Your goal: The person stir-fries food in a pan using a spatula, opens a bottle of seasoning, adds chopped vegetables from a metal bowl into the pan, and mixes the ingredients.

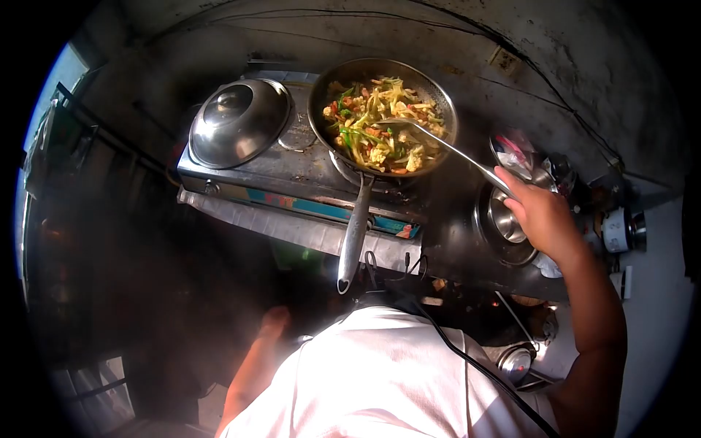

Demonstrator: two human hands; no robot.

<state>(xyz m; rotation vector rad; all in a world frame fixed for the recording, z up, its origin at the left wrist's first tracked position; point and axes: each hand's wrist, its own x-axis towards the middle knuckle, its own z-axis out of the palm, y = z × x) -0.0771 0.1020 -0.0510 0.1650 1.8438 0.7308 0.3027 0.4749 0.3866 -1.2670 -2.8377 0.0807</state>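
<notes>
My right hand point(542, 217) is closed around the handle of a long metal cooking spatula point(458, 152). The spatula's head rests among the cauliflower stir-fry point(380, 139), with red and green pieces mixed in. This food lies in a steel frying pan point(319, 120) on the right side of the gas stove point(292, 171). The pan's long handle point(353, 237) points towards my body, with no hand on it. My left hand point(275, 321) hangs low at my left side, away from the stove. It is dim and hazy, so its fingers cannot be made out.
A domed steel lid point(237, 124) sits on the stove's left side. Right of the stove are steel bowls point(506, 219) and plastic bags point(517, 152). A black cable point(475, 356) runs across my white shirt. Further down on the right stands a metal pot with a lid point(515, 363).
</notes>
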